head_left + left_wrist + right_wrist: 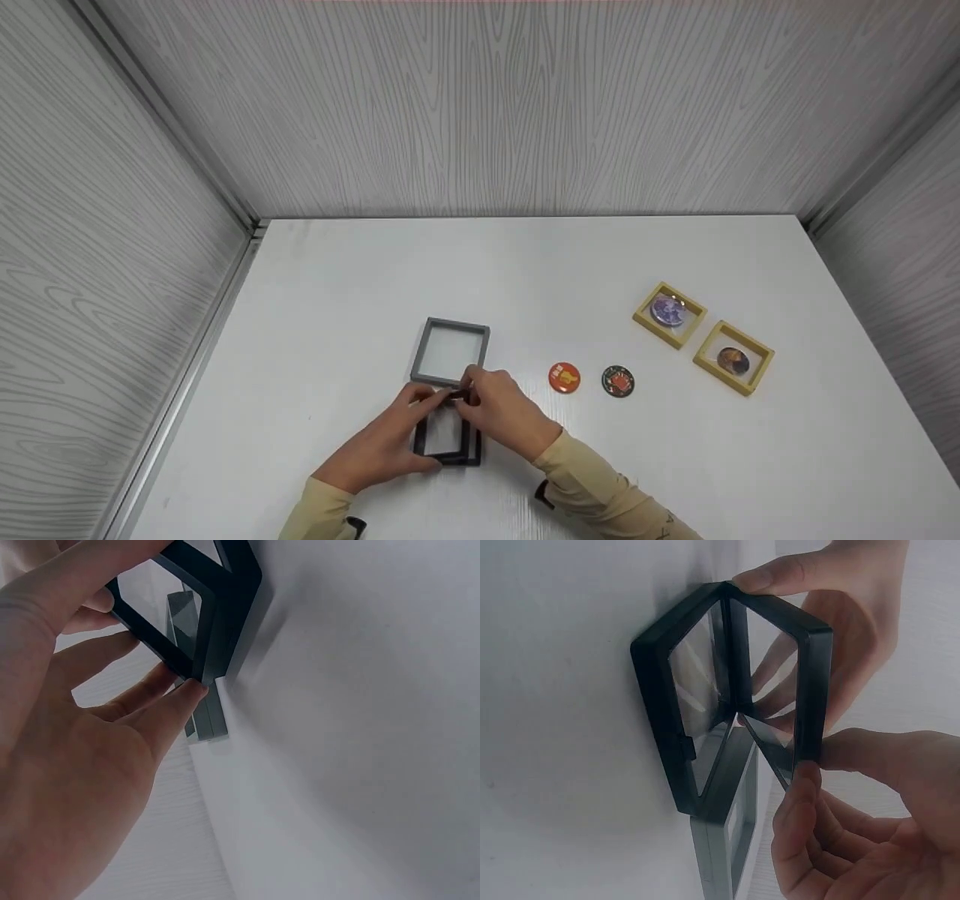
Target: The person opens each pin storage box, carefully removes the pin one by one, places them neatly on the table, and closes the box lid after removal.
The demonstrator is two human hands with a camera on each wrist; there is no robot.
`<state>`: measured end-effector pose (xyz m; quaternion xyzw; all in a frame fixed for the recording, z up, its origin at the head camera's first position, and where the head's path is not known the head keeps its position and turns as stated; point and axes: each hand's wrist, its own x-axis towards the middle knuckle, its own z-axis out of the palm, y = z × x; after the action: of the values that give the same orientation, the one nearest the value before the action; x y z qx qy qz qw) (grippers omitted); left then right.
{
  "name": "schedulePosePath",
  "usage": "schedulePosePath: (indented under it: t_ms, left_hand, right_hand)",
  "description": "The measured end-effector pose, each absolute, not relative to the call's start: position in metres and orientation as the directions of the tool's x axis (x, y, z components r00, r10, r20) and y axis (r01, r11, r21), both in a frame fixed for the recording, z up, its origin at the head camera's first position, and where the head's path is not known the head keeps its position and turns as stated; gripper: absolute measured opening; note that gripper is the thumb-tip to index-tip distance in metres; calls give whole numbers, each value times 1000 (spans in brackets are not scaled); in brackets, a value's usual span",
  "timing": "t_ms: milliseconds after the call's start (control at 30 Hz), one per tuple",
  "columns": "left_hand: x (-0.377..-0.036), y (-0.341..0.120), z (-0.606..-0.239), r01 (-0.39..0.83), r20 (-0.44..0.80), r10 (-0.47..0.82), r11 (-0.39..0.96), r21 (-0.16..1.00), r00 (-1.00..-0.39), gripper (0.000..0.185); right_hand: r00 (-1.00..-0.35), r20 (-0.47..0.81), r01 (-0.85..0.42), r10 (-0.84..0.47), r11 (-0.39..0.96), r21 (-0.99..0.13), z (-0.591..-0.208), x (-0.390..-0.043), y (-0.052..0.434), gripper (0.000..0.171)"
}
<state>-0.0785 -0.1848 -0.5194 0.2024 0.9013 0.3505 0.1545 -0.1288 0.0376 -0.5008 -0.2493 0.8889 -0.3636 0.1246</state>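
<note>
Black hinged frame case (447,435) on bench (525,277), near front edge, being opened. Left hand (390,442) steadies base half, fingers curled on edge. Right hand (499,409) pinches upper half, partly lifted. Judgement: next, swing lid fully open, keeping base pinned.

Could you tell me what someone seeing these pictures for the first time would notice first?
Most striking are the two hands at the table's near edge: the left hand and right hand hold a black hinged frame partly open. A grey frame lies just behind it. To the right lie two round badges and two yellow frames, each holding a badge.
</note>
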Motion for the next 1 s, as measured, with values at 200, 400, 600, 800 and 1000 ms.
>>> schedulePosePath:
  t_ms: [200, 400, 600, 800, 1000]
  left_hand:
    - [-78, -179, -520, 281, -129, 462, 713, 643, -877, 93]
    - [-76, -172, -517, 312, -108, 455, 747, 587, -884, 92]
    - [-74, -167, -515, 338, -88, 453, 767, 545, -887, 90]
    - [-73, -164, -514, 357, -73, 447, 793, 494, -891, 87]
    - [-73, -162, -515, 366, -74, 448, 805, 468, -891, 86]
  right_hand:
    - [-864, -36, -335, -502, 628, -703, -510, -129, 40, 12]
    - [-877, -28, -317, -479, 623, -715, -520, -126, 43, 13]
    - [-882, -17, -310, -470, 609, -730, -528, -125, 43, 12]
    - [-884, -28, -298, -466, 609, -735, -534, -124, 44, 13]
    - [-879, -19, -307, -477, 596, -742, -537, -123, 46, 12]
